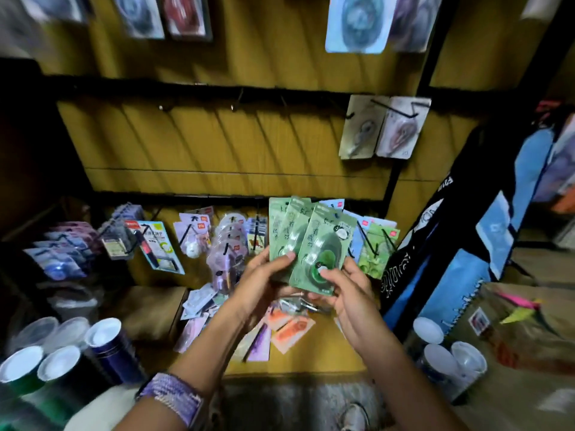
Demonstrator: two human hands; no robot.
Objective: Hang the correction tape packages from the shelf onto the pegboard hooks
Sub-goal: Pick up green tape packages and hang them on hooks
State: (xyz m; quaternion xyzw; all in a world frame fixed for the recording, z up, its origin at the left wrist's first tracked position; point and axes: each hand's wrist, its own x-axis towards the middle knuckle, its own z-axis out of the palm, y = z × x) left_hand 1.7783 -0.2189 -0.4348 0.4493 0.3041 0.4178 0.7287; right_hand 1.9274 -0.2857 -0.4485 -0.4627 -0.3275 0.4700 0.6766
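Three green correction tape packages (314, 241) are fanned out in front of the yellow pegboard (217, 144). My left hand (264, 281) grips the back two from the left, thumb on their front. My right hand (345, 290) pinches the bottom of the front package. Below my hands, loose orange, pink and white packages (289, 328) lie in a heap on the wooden shelf (311, 359). Bare hooks (233, 104) jut from the black rail in the board's middle row. Two pale packages (382, 129) hang at that row's right end.
The lowest hook row holds purple, white and green packages (224, 241). Blue and green cylindrical cans (62, 362) stand at the lower left, white-lidded ones (448, 353) at the lower right. A black and blue bag (460, 244) hangs on the right. More packages hang along the top.
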